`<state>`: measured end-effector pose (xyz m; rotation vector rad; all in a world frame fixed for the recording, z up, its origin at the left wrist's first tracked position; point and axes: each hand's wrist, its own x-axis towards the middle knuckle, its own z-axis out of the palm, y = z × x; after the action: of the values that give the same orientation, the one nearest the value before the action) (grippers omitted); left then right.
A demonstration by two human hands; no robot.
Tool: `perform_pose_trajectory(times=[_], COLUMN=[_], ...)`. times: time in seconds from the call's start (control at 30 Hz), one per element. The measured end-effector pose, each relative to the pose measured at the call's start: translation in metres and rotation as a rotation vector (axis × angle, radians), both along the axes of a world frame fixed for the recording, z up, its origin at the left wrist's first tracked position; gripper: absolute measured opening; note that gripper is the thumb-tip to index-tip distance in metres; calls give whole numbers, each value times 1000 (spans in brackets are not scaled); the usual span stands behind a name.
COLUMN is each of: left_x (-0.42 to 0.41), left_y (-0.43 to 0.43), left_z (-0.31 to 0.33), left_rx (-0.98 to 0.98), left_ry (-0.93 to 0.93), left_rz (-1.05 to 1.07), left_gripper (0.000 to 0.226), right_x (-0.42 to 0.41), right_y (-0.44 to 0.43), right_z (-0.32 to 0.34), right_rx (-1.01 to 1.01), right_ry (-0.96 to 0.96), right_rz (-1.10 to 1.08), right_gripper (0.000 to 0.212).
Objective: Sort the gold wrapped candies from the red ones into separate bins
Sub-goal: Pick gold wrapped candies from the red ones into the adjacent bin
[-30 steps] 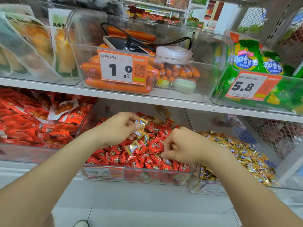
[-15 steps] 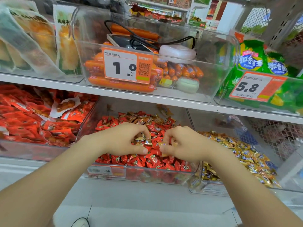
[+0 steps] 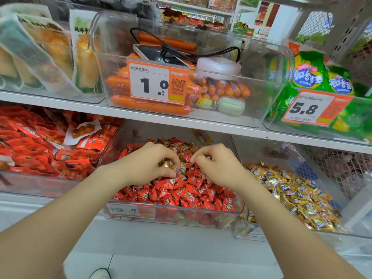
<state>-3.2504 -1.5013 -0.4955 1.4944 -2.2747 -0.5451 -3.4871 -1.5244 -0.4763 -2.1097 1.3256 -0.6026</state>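
My left hand (image 3: 149, 164) is curled over the red bin (image 3: 173, 218), and its fingers (image 3: 173, 161) pinch a few gold candies (image 3: 168, 164) with shiny wrappers. My right hand (image 3: 217, 168) is just beside it, bent into a loose fist on top of the pile. I can see a bit of gold wrapper under its fingertips, but I cannot tell if it really holds one. Both hands rest right on the red candies (image 3: 181, 192), which fill the clear bin in the middle of the lower shelf. More gold ones lie mixed in at the back of that pile, behind my hands. To the right, touching the red bin, is another clear bin (image 3: 352, 228) with lots of gold candies inside. To the left is a bin of red snack packs (image 3: 30, 150). Above is a white shelf (image 3: 80, 105). On it, over my hands, a clear box holds orange sausages (image 3: 149, 105) and has a tag (image 3: 158, 82) that says 1.0. A phone (image 3: 153, 54), a black cord and a white case lie on top of the sausages. Green bags (image 3: 314, 77) sit to the right with a 5.8 tag (image 3: 316, 109), and pale packs (image 3: 50, 49) stand to the left.
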Motion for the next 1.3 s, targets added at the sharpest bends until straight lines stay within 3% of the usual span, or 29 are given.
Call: perform_pose_trajectory(times=[0.17,0.3,0.37,0.43,0.53,0.6,0.67,0.83,0.9,1.03,1.13,1.3], left_x=[9,11,12,10,-1,-8,-11,-16,-18,-19,-16,-7], left_y=[-2,-1,0,-4,-7,-7,-9,-13,-14,-13,-13,-6], left_z=[3,3,2,0,5,11,12,11,10,6,6,13], left_rx=[35,124,195,290,430,496,554,604,507,100,99,122], left_ry=[248,192,226,371,736,914,957,860,709,233,232,236], left_rz=[176,293,323,346,420,491,566,667,660,556,436,228], left_gripper=[18,37,40,32,28,22,15,21,32,53,47,13], right_x=[8,16,19,21,20,18,17,25,26,24,23,17], right_y=[-20,-33,-38,-43,-44,-45,-45,-47,-46,-43,-42,-39], right_z=[-15,-21,-23,-26,-17,-11,-10,-21,-22,-22,-19,-7], right_rx=[78,-34,-40,0,101,187,243,184,108,-17,-14,60], right_ry=[-45,210,345,447,521,528,489,543,540,460,387,245], right_rz=[-19,65,108,145,210,233,228,227,231,213,153,55], right_gripper=[21,29,45,53,74,72,64,82,71,34,25,26])
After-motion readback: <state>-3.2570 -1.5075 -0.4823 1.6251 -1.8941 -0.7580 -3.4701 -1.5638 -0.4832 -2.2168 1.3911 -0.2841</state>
